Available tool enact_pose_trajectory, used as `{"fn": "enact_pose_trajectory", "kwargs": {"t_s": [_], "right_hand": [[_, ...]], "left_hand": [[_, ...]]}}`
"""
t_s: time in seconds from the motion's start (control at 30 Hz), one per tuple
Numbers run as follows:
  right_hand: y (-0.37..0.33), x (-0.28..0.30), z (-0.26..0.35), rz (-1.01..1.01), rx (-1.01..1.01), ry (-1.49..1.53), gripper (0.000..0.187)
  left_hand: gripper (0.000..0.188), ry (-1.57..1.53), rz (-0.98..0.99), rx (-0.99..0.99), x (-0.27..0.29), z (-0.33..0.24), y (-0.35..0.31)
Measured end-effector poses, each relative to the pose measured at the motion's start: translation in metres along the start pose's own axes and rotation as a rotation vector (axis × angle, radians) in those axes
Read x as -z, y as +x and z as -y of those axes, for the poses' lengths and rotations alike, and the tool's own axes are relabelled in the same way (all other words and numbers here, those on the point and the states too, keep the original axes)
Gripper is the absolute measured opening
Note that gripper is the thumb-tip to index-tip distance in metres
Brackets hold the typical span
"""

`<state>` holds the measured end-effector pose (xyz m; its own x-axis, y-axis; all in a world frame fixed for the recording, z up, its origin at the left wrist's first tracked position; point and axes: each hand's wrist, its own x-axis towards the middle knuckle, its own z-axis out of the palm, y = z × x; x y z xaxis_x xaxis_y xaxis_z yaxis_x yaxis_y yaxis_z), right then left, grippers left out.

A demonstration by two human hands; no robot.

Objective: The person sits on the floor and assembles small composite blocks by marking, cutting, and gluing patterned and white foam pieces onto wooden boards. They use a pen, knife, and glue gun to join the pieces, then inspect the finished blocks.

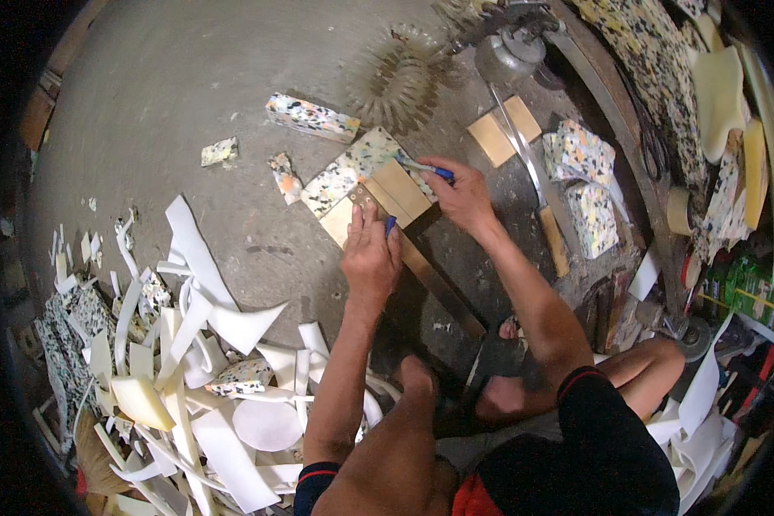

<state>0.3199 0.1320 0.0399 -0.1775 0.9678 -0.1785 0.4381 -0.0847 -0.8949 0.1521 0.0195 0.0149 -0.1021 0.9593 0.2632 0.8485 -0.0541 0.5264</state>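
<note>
A speckled foam piece [348, 163] lies on the floor before me, under a tan flat board [402, 191] with a dark line across it. My left hand [371, 254] presses its fingertips onto the tan board, and a small blue cap [390, 225] sticks out between its thumb and fingers. In my right hand [464, 193] is a blue pen [440, 174], held in a pinch with its tip at the foam's right corner. A long flat metal strip [443, 288] runs from under the board toward my feet.
A long knife [552, 236] with a wooden handle lies on the right, its blade across another tan board [506, 131]. Stacked foam blocks [586, 172] stand beside it. A foam bar [312, 118], coiled hose [396, 77] and metal-cupped spray gun [512, 52] lie farther off. White scraps [254, 426] heap at left.
</note>
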Motion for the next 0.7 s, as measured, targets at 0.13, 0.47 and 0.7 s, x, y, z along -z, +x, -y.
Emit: {"fn": "enact_pose_trajectory", "kwargs": {"t_s": [0.13, 0.47, 0.7], "right_hand": [[-0.012, 0.010, -0.007, -0.024, 0.206, -0.112, 0.027], [-0.056, 0.058, -0.001, 0.133, 0.194, -0.247, 0.023], [0.008, 0.048, 0.008, 0.246, 0.114, -0.328, 0.024]], "left_hand": [[0.026, 0.030, 0.004, -0.009, -0.001, -0.002, 0.000], [0.029, 0.057, 0.022, -0.008, 0.000, -0.003, 0.001], [0.027, 0.043, 0.032, 0.027, -0.001, -0.001, -0.001]]}}
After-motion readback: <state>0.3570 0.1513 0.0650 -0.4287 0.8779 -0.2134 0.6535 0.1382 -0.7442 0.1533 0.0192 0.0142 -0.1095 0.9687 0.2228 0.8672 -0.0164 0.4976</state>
